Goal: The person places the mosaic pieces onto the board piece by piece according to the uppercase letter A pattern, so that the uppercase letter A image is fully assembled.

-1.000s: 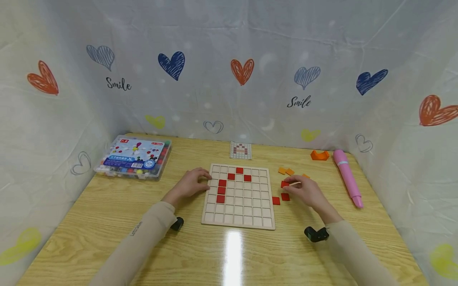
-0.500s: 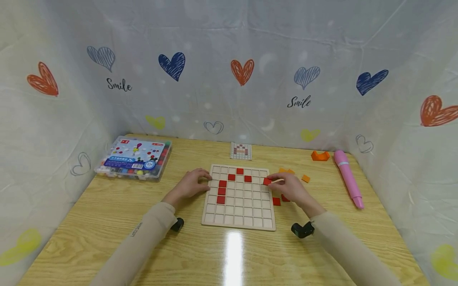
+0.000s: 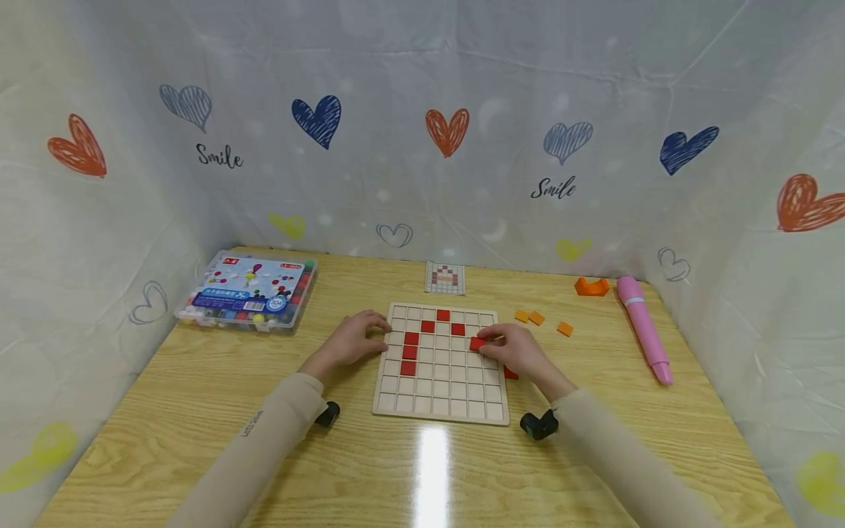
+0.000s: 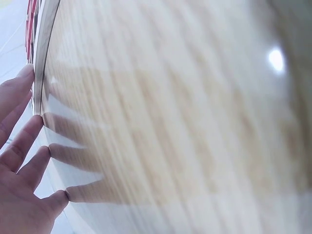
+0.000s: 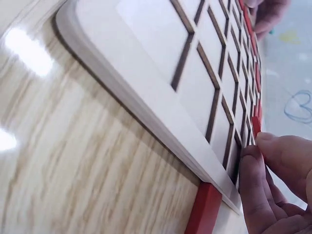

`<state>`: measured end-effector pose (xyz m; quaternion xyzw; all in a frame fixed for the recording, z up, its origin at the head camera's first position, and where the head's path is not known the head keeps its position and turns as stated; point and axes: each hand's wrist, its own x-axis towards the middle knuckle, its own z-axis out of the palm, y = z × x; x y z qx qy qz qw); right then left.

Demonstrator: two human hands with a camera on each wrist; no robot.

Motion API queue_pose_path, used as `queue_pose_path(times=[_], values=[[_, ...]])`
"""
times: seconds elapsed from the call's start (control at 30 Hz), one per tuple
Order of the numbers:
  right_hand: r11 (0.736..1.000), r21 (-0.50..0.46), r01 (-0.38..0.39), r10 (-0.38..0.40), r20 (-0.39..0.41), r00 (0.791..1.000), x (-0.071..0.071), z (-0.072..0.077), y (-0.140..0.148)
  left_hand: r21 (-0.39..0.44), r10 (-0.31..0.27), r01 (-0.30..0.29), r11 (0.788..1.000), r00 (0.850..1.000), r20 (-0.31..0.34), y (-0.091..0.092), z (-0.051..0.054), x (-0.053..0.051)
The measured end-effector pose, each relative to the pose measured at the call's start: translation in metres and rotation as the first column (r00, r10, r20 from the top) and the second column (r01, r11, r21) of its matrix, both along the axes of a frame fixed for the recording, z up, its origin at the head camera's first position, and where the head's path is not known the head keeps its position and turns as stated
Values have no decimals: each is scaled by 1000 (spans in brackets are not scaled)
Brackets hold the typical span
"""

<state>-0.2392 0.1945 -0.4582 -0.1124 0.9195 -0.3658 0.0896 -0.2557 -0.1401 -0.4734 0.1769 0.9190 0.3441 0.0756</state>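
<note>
A pale wooden grid board (image 3: 441, 408) lies on the table, with several red tiles (image 3: 409, 353) in its cells. My right hand (image 3: 521, 352) pinches a red tile (image 3: 477, 343) between thumb and finger at the board's right part; the right wrist view shows this tile (image 5: 256, 126) at the fingertips. At the board's left edge rests my left hand (image 3: 353, 339), fingers spread and touching the rim; in the left wrist view this hand (image 4: 24, 180) touches the edge. Another red tile (image 5: 204, 209) lies against the board's right side, partly hidden by my hand in the head view.
Several orange tiles (image 3: 536, 318) lie right of the board. A patterned card (image 3: 445, 279) is behind it. A clear box of coloured pieces (image 3: 247, 291) stands at the back left. Toward the right are an orange curved piece (image 3: 591, 287) and a pink pen-shaped object (image 3: 643, 330).
My right hand has moved left from beside the orange tiles to over the board, carrying the pinched red tile. The left hand stays at the board's left edge.
</note>
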Motion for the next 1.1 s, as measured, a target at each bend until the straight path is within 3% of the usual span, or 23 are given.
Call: queue_pose_path(times=[0.17,0.63,1.1], values=[[998,51,-23,26,-49,998,-2,-1,-4,-4,-8,8,1000,1000,-4,0,1,0],[992,100,-81,90,-94,991,-7,-3,-8,8,15,-15,1000,1000,21,-1,4,0],[990,132,-59,70,-88,994,-8,-5,-12,16,21,-22,1000,999,29,2,2,2]])
